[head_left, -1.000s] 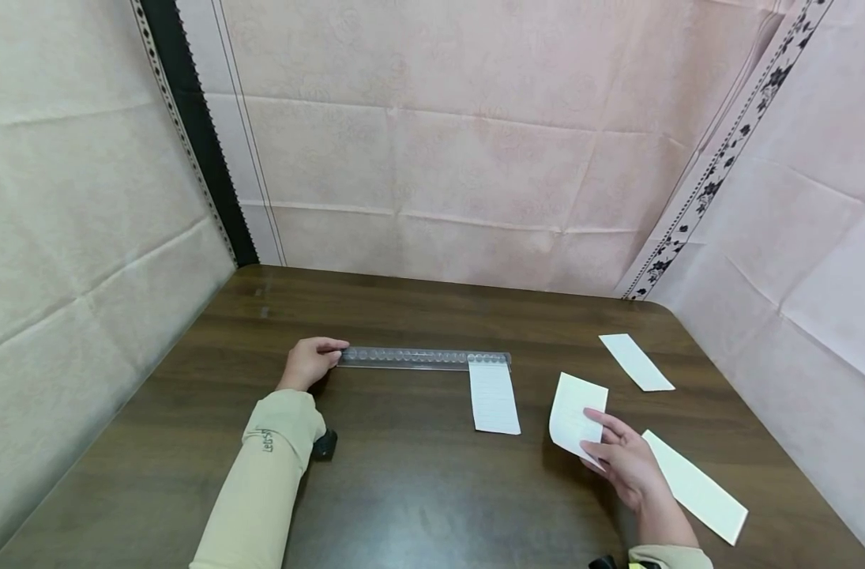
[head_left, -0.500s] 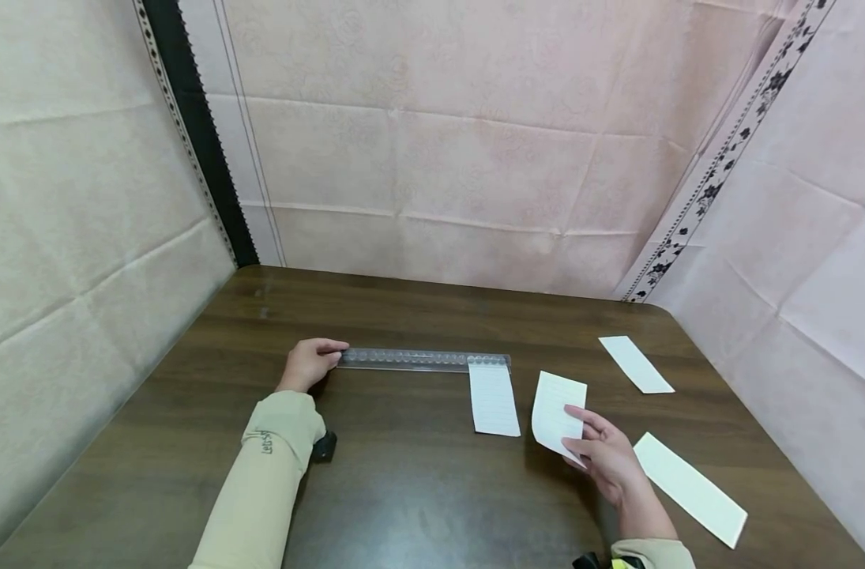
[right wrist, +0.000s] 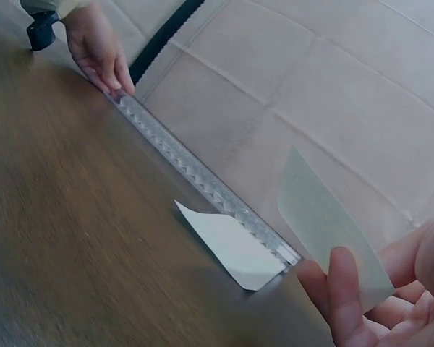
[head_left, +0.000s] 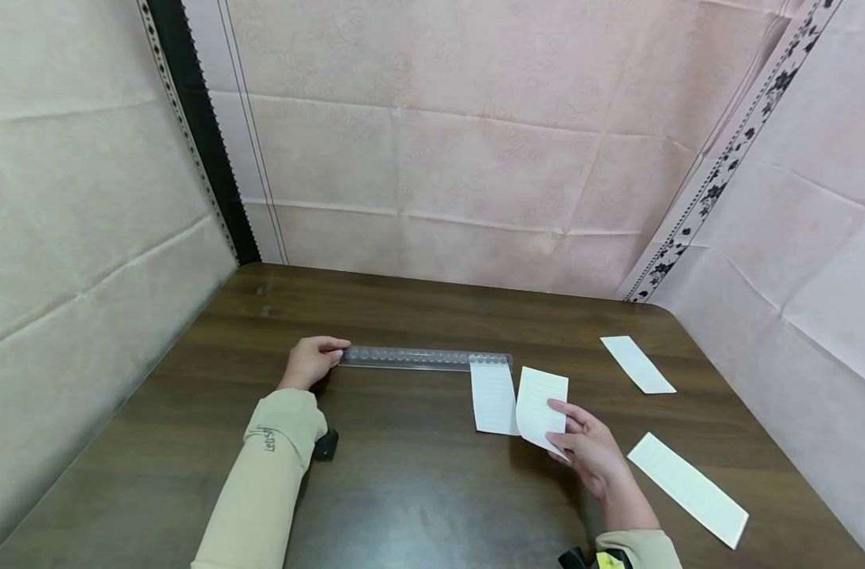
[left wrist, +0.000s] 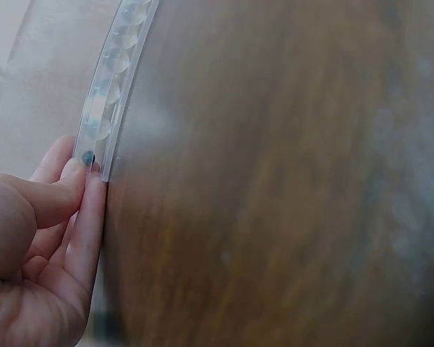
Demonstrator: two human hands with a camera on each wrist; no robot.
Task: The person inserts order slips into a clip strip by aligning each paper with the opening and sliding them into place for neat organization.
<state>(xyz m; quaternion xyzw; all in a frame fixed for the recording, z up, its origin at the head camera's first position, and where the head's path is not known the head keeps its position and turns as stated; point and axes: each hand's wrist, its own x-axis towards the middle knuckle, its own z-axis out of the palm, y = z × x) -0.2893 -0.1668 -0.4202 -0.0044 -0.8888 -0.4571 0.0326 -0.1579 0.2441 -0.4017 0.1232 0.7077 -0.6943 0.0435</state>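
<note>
My left hand (head_left: 310, 362) pinches the left end of a clear plastic ticket rail (head_left: 404, 359) between thumb and fingers. The rail has a row of round pieces along it and lies across the table. A lined paper slip (head_left: 494, 399) has its top edge in the rail's right end; in the right wrist view that slip (right wrist: 235, 249) curls up at its lower corner. In my right hand (head_left: 594, 452), a second lined paper slip (head_left: 542, 407) is pinched by its right side, slightly bent. It is raised over the table, just right of the first slip.
Two more pale slips lie on the right of the brown table (head_left: 404, 490): a shorter slip (head_left: 638, 364) farther back and a longer slip (head_left: 688, 490) nearer. Cloth-covered walls (head_left: 432, 158) enclose the back and both sides.
My right hand has moved left with its paper slip, bringing it close beside the slip in the rail. The left hand and the rail have stayed put.
</note>
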